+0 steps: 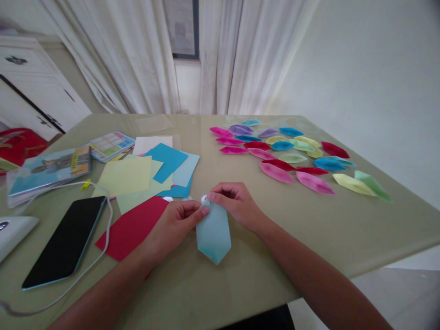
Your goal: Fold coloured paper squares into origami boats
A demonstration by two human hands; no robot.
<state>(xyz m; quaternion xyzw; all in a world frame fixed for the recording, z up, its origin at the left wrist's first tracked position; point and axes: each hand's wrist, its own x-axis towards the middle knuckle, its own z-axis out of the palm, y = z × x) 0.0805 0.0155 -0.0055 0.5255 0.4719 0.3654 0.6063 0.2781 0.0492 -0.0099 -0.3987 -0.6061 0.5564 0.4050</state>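
Note:
A folded sheet of light blue paper (pixel 214 233), long and pointed at its near end, is held up just above the table at the front middle. My left hand (pixel 184 215) pinches its left edge near the top between thumb and fingers. With thumb and curled fingers, my right hand (pixel 237 201) grips the upper right corner. The far tip of the paper is partly hidden by my fingers. A red sheet of paper (pixel 134 227) lies beneath my left hand and forearm. Small white round pieces (pixel 167 199) show just beyond my left hand.
Several folded boat-like paper pieces (pixel 277 172) in many colours lie at the right. Loose sheets, a yellow one (pixel 125 175) and a blue one (pixel 168 160) among them, lie left of centre. A phone (pixel 65 243), a white cable (pixel 109 220) and books (pixel 51 169) are further left.

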